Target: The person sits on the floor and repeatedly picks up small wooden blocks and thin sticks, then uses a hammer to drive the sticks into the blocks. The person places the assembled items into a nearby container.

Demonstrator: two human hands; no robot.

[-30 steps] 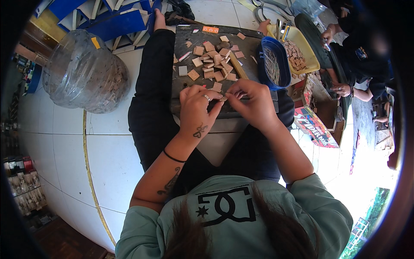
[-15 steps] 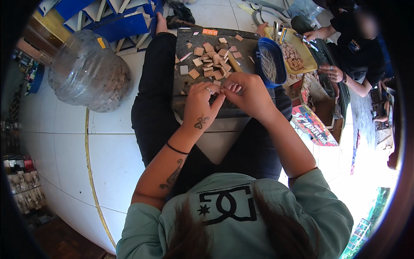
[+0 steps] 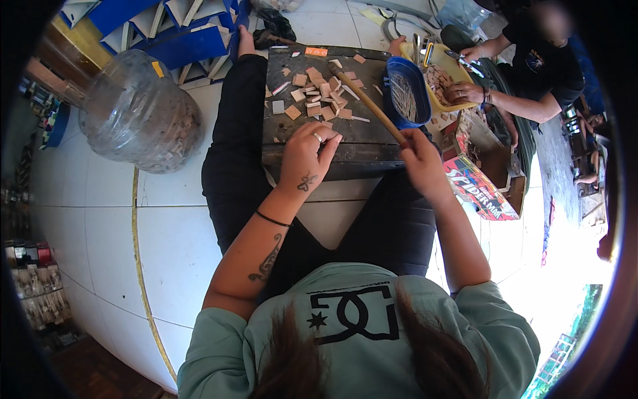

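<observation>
My right hand (image 3: 423, 163) is closed round the near end of a long wooden stick (image 3: 375, 112), which slants up and left over the dark work block (image 3: 292, 154). Its far end looks thicker and darker. At the block's near side my left hand (image 3: 306, 154) is closed, thumb and fingers pinched together; what they hold, if anything, is too small to make out. Just beyond the left hand lies a loose pile of small square wooden pieces (image 3: 314, 93). A blue tub (image 3: 428, 118) full of thin pale sticks stands at the block's right edge.
A yellow basin (image 3: 473, 74) of wooden pieces is at the right, with a co-worker's hand (image 3: 463, 93) in it. Nearer stands an open printed box (image 3: 488, 193). On the left are a large clear plastic jar (image 3: 136, 116) and blue bins (image 3: 183, 43).
My right hand has left the left one, moved right and taken hold of the wooden stick, lifting it off the pile. The co-worker's lower hand has moved into the yellow basin.
</observation>
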